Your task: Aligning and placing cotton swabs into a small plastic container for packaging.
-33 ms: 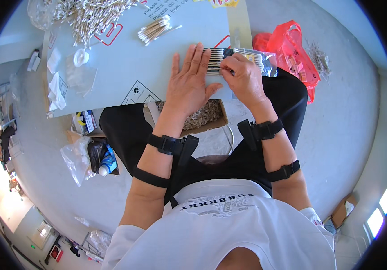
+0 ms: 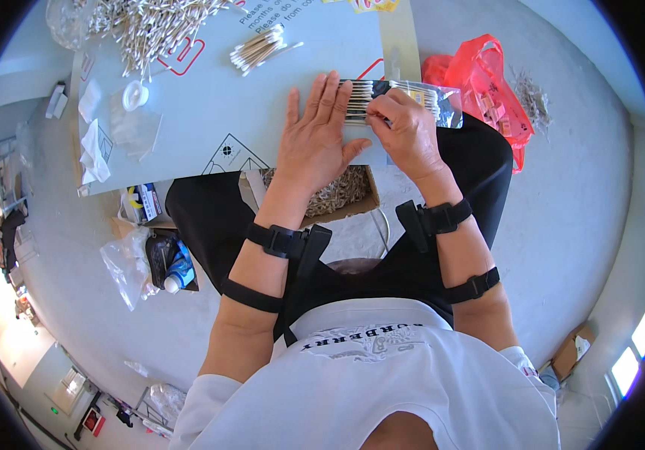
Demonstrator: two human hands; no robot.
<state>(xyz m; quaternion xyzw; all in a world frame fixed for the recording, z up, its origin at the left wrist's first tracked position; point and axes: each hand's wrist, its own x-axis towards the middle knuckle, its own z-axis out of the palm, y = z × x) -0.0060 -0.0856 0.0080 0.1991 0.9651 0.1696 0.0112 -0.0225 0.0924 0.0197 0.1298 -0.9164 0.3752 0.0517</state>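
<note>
My left hand (image 2: 315, 131) lies flat at the left end of a clear plastic pack of cotton swabs (image 2: 358, 99), fingers stretched and thumb spread out. Over the middle of that pack, my right hand (image 2: 406, 129) is closed in a pinch; what sits between its fingertips is hidden. White-tipped swabs show in rows on both sides of the right hand, over a dark backing. Beyond the left hand a small loose bundle of cotton swabs (image 2: 258, 51) rests on the board. A large heap of cotton swabs (image 2: 159, 34) spreads at the far left.
The pale board (image 2: 210, 112) ends just before my lap. On its left lie a white tape roll (image 2: 135, 94), clear bags and crumpled tissue (image 2: 95, 154). A red plastic bag (image 2: 491, 97) is at the right. Below the board's edge stands a cardboard box of swabs (image 2: 345, 191).
</note>
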